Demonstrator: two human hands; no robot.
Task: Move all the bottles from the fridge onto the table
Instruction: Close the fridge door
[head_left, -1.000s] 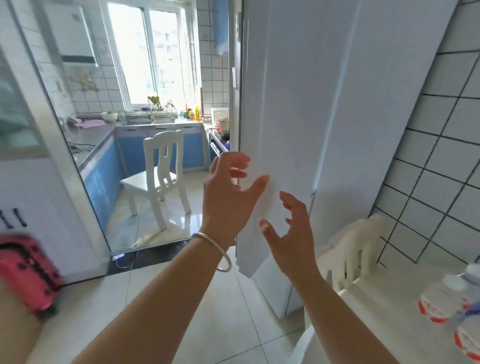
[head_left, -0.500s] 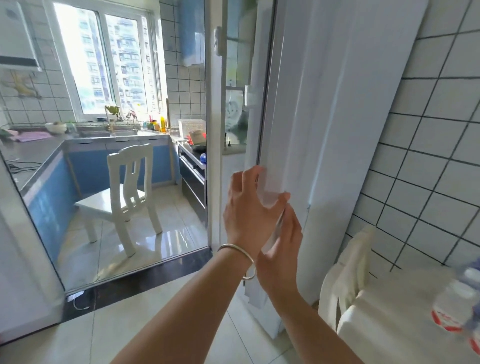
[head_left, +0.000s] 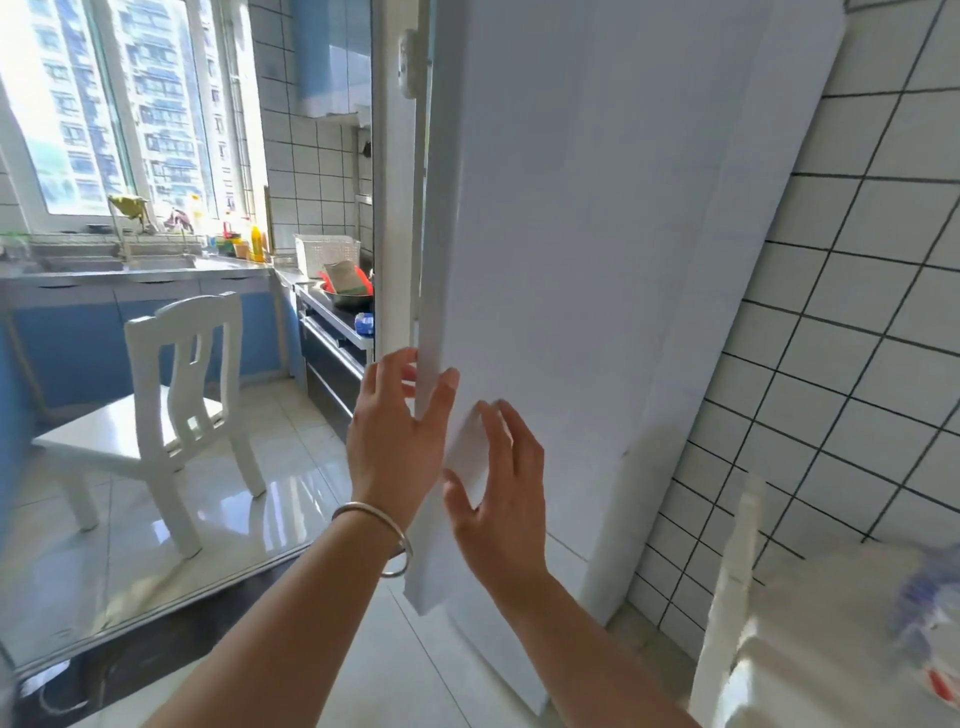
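the left hand (head_left: 397, 441) hooked its fingers round the fridge door (head_left: 571, 260) edge to pull it open; the right hand (head_left: 501, 499) hovered unclenched beside it.

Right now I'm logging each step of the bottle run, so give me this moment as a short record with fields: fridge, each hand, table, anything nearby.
fridge: white door, seen from outside, inside hidden
left hand: fingers round the door's left edge, bangle on wrist
right hand: open, fingers spread at the door front
table: white table at lower right, one blurred bottle on it
nearby: white chair in the kitchen beyond, tiled wall right of the fridge
bottles in fridge: none visible
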